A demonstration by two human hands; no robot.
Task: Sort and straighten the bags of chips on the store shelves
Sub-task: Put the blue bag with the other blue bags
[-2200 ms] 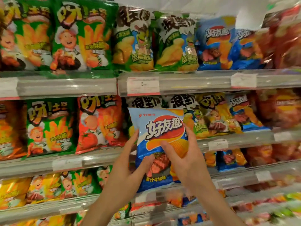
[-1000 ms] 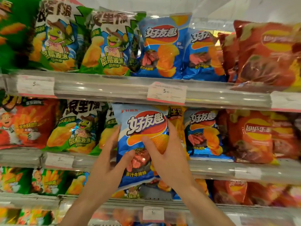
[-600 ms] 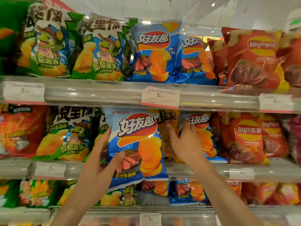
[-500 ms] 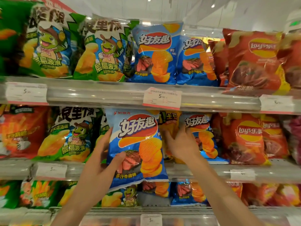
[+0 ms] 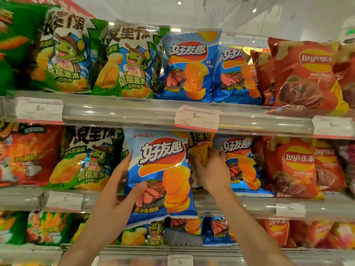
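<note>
Blue chip bag (image 5: 159, 173) is held upright by the left hand (image 5: 117, 196), thumb across its front; right hand (image 5: 211, 171) grips a yellow bag (image 5: 201, 148) on the middle shelf (image 5: 249, 205).

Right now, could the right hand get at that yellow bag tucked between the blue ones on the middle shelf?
Probably yes: the right hand already touches the yellow bag, fingers curled at its front. The held blue bag, gripped by the left hand, overlaps the yellow bag's left side, but nothing blocks the right hand.
</note>
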